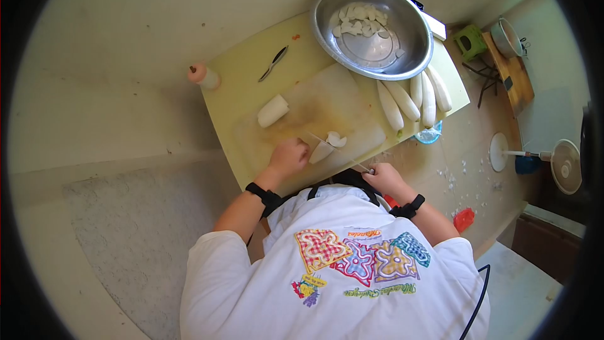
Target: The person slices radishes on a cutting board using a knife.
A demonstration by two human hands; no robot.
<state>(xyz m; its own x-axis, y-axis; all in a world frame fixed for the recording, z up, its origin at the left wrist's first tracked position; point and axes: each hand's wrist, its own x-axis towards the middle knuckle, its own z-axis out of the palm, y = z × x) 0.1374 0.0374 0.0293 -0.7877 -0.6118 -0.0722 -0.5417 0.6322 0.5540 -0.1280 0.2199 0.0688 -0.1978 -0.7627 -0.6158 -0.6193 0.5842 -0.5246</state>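
Note:
My right hand (pixel 385 178) is closed round the handle of a knife (pixel 360 165) at the near edge of the table. Its thin blade reaches left across the cutting board (pixel 308 99). Curled fingers of my left hand (pixel 290 155) press against a cut piece of white radish (pixel 321 152) beside the blade. A few thin radish slices (pixel 336 139) lie just beyond the blade. Farther up the board rests a thick radish chunk (pixel 273 111). Several long peeled white radishes (pixel 428 101) lie side by side at the table's right.
A large metal basin (pixel 321 33) holding white slices stands at the far side. A slim black-and-silver tool (pixel 274 63) lies left of it. A pinkish bottle (pixel 205 77) stands at the left table edge. A fan (pixel 566 167) and scattered white bits are on the right.

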